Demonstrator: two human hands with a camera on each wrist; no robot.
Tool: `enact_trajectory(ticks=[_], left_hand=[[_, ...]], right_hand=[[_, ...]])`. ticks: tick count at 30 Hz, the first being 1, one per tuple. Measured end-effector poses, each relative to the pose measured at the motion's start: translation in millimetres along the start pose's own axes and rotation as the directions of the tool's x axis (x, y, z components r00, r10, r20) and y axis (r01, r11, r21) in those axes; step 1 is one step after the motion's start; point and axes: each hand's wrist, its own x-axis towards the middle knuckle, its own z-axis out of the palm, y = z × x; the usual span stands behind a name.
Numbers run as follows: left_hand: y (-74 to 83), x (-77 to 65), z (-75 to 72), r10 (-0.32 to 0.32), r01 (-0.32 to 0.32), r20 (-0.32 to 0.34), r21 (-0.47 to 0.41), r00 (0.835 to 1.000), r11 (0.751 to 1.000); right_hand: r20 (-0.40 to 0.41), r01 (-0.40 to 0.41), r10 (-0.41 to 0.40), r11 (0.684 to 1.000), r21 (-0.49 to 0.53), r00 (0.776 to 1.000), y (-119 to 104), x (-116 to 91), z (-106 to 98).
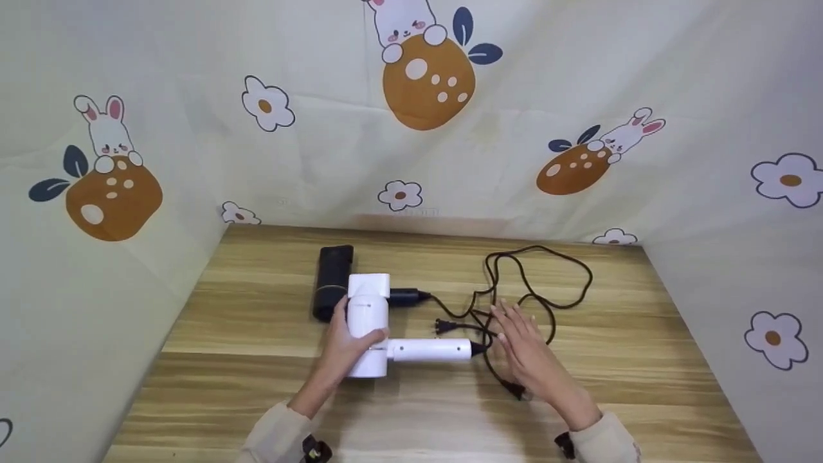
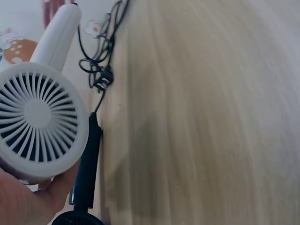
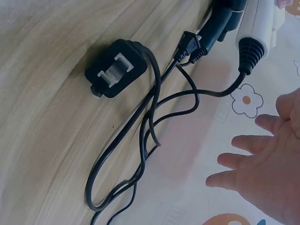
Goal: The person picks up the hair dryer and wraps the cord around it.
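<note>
My left hand [image 1: 344, 341] grips the barrel of a white hair dryer [image 1: 368, 321], thumb across its near side. The handle points right, and in the left wrist view the dryer's round vented end [image 2: 37, 112] faces the camera. Behind it lies a black hair dryer [image 1: 333, 280], partly hidden by the white one. To the right, my right hand [image 1: 524, 350] has its fingers straight and holds nothing. It hovers over the black cords [image 1: 546, 302], close to the handle's end. In the right wrist view its fingers [image 3: 229, 161] are spread apart.
A small two-pin plug [image 1: 445, 326] lies between the two dryer handles. The larger black plug [image 3: 117, 68] with a clear cover sits nearer the front on the wooden table [image 1: 257, 386]. Patterned cloth [image 1: 321, 154] rises behind the table and at both sides.
</note>
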Motion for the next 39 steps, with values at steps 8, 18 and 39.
enact_trajectory(ticks=[8, 18, 39], left_hand=[[20.3, -12.2, -4.6, -0.115, 0.133, 0.083, -0.268, 0.99, 0.954], [41.1, -20.5, -8.6, -0.162, 0.186, 0.092, -0.43, 0.982, 0.883], [80.2, -36.2, 2.7, -0.017, -0.033, -0.078, -0.592, 0.997, 0.806]], right_hand=[[-0.013, 0.003, -0.002, 0.994, 0.106, 1.0, -2, -2, -8], [0.061, -0.197, 0.195, 0.82, 0.537, 0.979, -12, 0, -7], [0.0, -0.018, 0.018, 0.995, 0.098, 1.0, -65, 11, 16]])
